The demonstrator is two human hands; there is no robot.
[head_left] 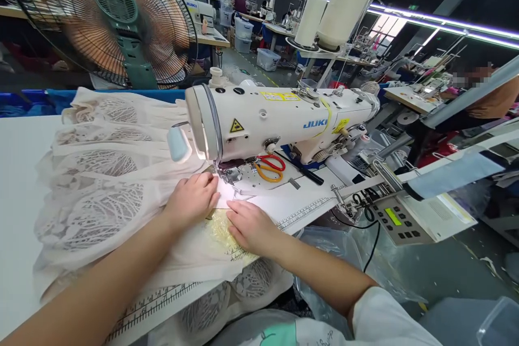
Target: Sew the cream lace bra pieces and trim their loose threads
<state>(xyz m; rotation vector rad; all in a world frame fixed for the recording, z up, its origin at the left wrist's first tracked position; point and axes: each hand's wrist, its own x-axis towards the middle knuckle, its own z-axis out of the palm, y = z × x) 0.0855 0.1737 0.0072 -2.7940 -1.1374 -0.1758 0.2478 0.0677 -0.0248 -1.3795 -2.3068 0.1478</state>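
A cream lace garment [111, 211] lies gathered in folds on the white sewing table, left of a JUKI sewing machine [249, 119]. My left hand [193, 197] presses its closed fingers on the cloth just before the presser foot [227, 174]. Close by on the right, my right hand [253, 227] grips the near edge of the cloth, thumb tucked below the fingers. A pale piece of fabric [221, 192] stretches between both hands toward the needle. Under my right fingers sits a crumpled yellowish see-through bunch [221, 230]. The needle tip itself is too small to make out.
Scissors with red and orange handles [270, 173] and a black-handled tool [310, 174] lie on the machine bed. A control panel [393, 219] juts out at right. A large fan [115, 5] stands at back left. Thread cones [312, 19] rise behind the machine.
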